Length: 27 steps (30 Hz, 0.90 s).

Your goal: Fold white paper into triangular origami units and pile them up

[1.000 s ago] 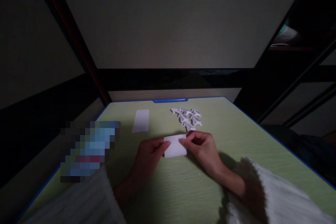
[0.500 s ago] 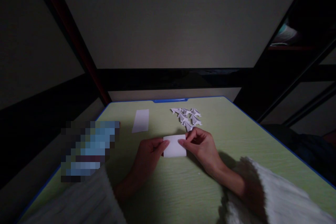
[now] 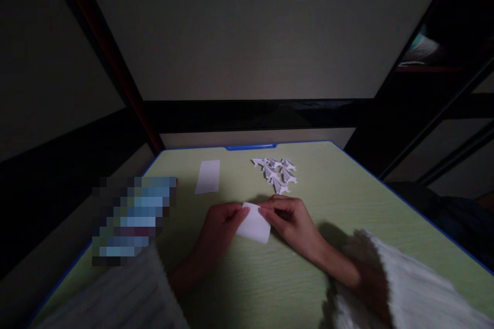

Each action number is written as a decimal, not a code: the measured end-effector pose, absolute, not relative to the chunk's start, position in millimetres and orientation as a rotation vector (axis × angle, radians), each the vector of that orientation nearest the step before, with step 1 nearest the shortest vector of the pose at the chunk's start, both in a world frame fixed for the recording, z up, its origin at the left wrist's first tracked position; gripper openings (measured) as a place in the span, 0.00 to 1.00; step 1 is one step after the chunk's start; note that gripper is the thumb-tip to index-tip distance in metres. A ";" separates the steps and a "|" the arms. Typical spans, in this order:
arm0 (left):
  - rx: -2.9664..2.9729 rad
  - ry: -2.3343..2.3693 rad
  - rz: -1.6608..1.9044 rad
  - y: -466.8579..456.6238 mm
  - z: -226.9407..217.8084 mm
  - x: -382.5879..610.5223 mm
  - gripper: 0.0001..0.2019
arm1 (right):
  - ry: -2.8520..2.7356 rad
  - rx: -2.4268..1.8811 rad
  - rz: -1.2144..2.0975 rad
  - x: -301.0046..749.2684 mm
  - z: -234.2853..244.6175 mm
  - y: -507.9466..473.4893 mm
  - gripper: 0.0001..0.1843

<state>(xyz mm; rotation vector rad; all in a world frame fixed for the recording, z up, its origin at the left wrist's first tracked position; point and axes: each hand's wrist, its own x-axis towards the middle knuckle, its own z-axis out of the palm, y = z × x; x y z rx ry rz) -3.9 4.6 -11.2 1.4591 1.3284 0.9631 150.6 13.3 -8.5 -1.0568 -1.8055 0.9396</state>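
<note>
A small white piece of paper (image 3: 253,224) is held between both hands above the green table, its lower edge slanting down to the right. My left hand (image 3: 219,223) pinches its upper left part with the thumb on top. Opposite, my right hand (image 3: 294,220) grips the upper right part between thumb and fingers. Fingertips behind the paper are hidden. Just beyond the right hand lie several small folded paper figures (image 3: 276,174), grey-white and pointed, grouped close together. Farther left a flat white paper sheet (image 3: 208,177) rests on the table.
The green table (image 3: 239,288) has a blue rim and a blue handle-like piece (image 3: 250,147) at its far edge. A blurred-out, pixelated rectangular object (image 3: 137,221) lies at the left. Behind the table stands a pale panel (image 3: 250,31); dark shelving is on the right.
The paper in my hands has turned, its right side now tilting downward. My right hand has shifted slightly left, closer to my left hand.
</note>
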 end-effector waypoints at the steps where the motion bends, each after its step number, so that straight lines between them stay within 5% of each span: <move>1: 1.484 1.328 0.950 4.5 -11.2 -3.9 0.12 | -1.835 -1.057 0.921 150.7 -7.8 13.2 0.10; 13: 1.638 1.128 0.760 0.1 -4.0 -4.2 0.13 | -1.953 -0.869 1.406 153.3 -4.9 11.7 0.16; 27: 1.142 1.323 1.168 5.7 1.0 -3.1 0.09 | -1.559 -0.927 1.407 151.8 -10.5 19.8 0.19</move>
